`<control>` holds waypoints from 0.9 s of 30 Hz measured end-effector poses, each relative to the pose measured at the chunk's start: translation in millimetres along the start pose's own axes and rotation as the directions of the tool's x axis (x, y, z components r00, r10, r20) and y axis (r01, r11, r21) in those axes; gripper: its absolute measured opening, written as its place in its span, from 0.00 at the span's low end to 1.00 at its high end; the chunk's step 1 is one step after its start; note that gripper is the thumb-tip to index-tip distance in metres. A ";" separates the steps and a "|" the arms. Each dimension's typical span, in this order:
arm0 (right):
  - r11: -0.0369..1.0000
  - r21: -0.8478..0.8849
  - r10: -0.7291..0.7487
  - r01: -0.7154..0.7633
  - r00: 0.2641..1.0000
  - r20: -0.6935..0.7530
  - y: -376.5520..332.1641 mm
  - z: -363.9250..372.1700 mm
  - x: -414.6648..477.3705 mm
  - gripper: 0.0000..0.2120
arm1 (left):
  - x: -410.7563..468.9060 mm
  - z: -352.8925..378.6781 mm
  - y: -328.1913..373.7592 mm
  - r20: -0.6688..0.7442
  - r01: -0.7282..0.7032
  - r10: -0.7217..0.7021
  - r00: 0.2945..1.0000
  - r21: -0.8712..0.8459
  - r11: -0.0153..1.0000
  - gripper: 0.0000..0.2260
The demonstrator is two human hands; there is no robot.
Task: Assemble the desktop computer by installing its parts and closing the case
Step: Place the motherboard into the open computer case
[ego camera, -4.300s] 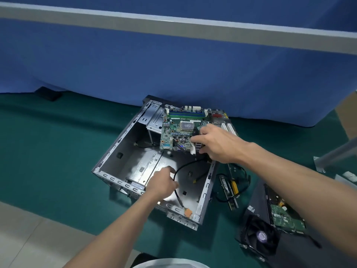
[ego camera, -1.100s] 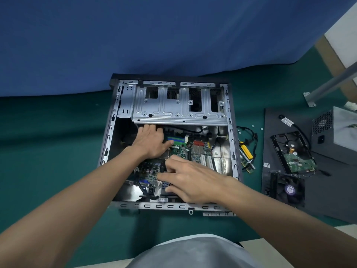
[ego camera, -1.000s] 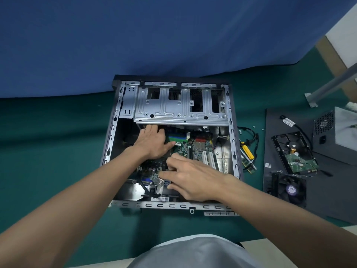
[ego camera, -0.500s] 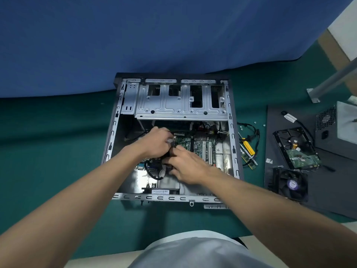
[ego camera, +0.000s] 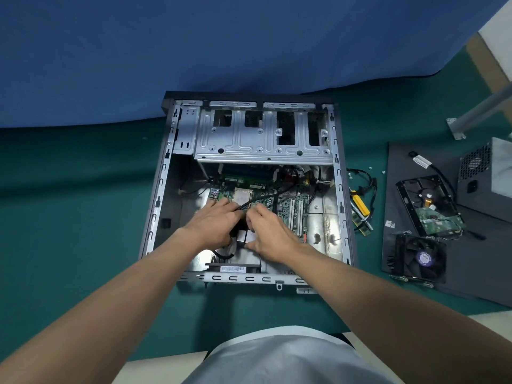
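The open desktop case (ego camera: 159,206) lies on a green mat with its metal drive cage (ego camera: 263,137) at the far end. Inside lies the green motherboard (ego camera: 288,200), its far edge tucked under the cage. A black cable (ego camera: 260,199) runs across the board. My left hand (ego camera: 213,225) and my right hand (ego camera: 270,232) sit close together over the board's near edge. Both have curled fingers gripping the board around its silver port block (ego camera: 243,236). The hands hide the near part of the board.
Right of the case lie a yellow-handled screwdriver (ego camera: 360,206), memory sticks (ego camera: 364,227) and small screws (ego camera: 371,169). On the black side panel (ego camera: 471,273) rest a hard drive (ego camera: 432,209) and a cooling fan (ego camera: 418,257). A power supply (ego camera: 487,178) stands far right. A blue curtain hangs behind.
The motherboard has moved farther into the case toward the drive cage. Both hands have come together at its near edge, and the left hand has left the board's far side.
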State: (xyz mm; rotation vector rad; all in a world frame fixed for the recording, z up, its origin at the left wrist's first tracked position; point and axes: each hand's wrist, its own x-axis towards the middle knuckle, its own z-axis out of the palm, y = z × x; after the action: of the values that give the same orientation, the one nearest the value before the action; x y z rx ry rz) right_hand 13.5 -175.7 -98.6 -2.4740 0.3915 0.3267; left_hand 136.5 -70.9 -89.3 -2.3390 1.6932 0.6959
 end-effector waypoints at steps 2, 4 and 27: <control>0.999 0.023 0.022 -0.023 0.998 0.058 3.1 -0.7 1.5 0.17 | 2.0 4.4 0.0 -0.008 -0.004 0.005 1.000 0.020 1.000 0.24; 0.994 0.085 0.057 -0.069 0.989 0.140 9.5 -5.2 4.0 0.12 | 3.9 9.1 -0.8 -0.031 -0.011 0.012 0.999 0.017 1.000 0.21; 0.684 0.092 0.709 -0.724 0.689 0.151 50.7 -77.3 87.4 0.23 | 6.2 7.8 -7.9 -0.102 0.266 -0.380 0.919 -0.551 0.791 0.15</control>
State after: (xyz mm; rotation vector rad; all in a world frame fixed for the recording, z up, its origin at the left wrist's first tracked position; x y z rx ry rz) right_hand 87.6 -279.0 -92.6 -2.0376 1.3071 0.7118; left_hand 143.3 -70.3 -100.0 -3.0837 1.2030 0.9734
